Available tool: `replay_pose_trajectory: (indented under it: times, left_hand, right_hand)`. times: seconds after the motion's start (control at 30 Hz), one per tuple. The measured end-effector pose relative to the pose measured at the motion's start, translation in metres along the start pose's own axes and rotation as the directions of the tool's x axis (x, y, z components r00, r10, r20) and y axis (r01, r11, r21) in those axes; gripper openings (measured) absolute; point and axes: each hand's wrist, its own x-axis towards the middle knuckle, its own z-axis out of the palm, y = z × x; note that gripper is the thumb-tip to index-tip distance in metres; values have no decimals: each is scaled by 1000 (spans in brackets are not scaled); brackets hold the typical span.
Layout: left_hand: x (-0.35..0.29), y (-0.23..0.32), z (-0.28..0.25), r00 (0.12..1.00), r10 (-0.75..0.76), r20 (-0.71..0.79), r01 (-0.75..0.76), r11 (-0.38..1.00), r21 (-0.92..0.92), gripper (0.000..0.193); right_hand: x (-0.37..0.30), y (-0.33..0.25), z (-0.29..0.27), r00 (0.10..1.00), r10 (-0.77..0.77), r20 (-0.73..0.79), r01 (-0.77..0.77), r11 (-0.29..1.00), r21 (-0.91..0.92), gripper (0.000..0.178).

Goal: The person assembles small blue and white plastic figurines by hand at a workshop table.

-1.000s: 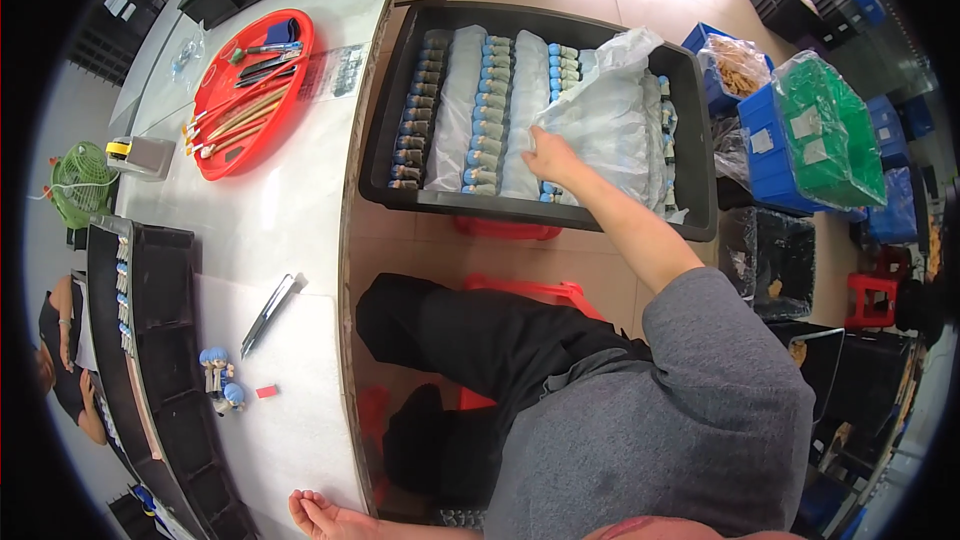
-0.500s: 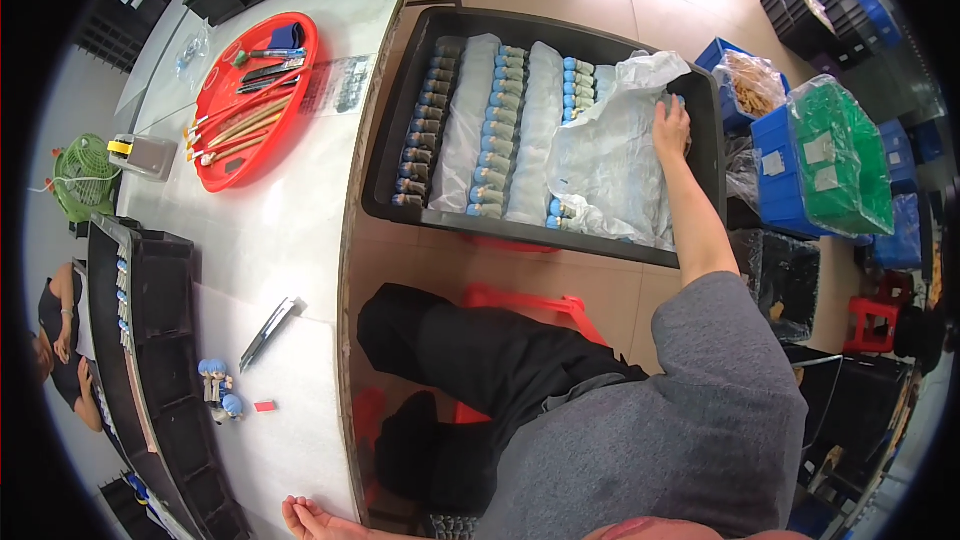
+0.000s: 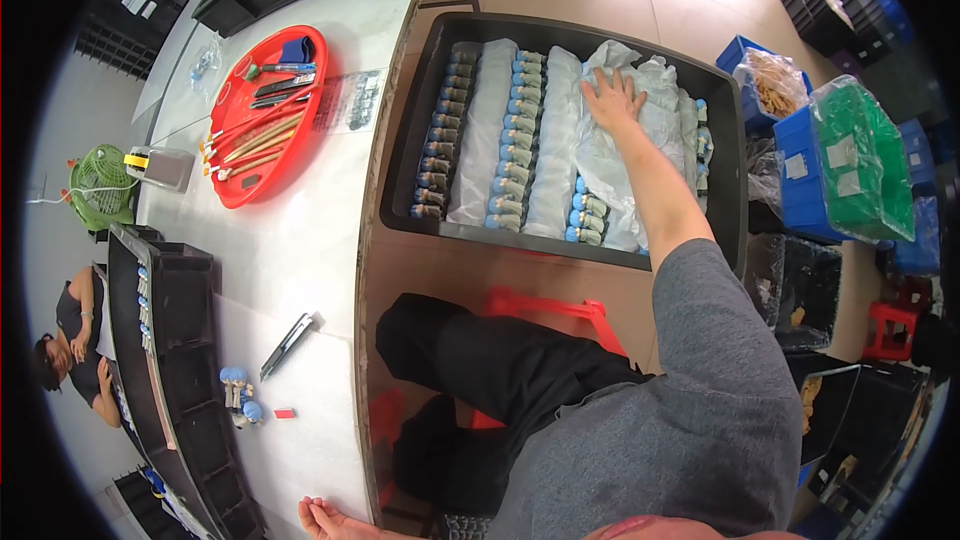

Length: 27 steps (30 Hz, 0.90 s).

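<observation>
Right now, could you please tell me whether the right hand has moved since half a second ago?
Yes: the right hand has moved left, away from the right wall of the black crate.

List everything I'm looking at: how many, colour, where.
Bin: one, black, right of table.
Bin figurines: many, blue and dark, inside.
Wrap: several sheets, white, in bin.
Table: one, white, left.
Tray: one, red, on table.
Brushes: several, tan handles, in tray.
Slim tool: one, black, on table.
Loose figurines: cluster, blue-topped, on table.
Divided racks: several, black, along table.
Fan: one, green, far left.
Crates: several, blue and green, right.
Co-worker: one, dark top, far left.
Right fingers: one hand, bare, on wrap.
Left fingers: one hand, bare, at table's edge.
</observation>
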Motion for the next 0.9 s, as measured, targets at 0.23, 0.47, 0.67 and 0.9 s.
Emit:
replay_pose_trajectory:
  times: [0.23,0.47,0.67,0.9]
  left_hand:
    - [-17,30,38,984,-29,-174,40,997,60,17]
    - [-12,25,29,991,-22,-131,28,999,43,18]
    - [-12,24,32,993,-2,-114,6,999,35,18]
    - [-15,30,36,989,-16,-146,25,998,65,18]
  right_hand:
    - [11,7,-7,979,-100,-176,125,983,135,41]
    - [29,66,-25,729,215,-650,-128,975,180,33]
    - [39,82,-43,877,142,-458,-120,990,76,37]
    - [49,49,-45,942,-1,-335,-50,988,-145,21]
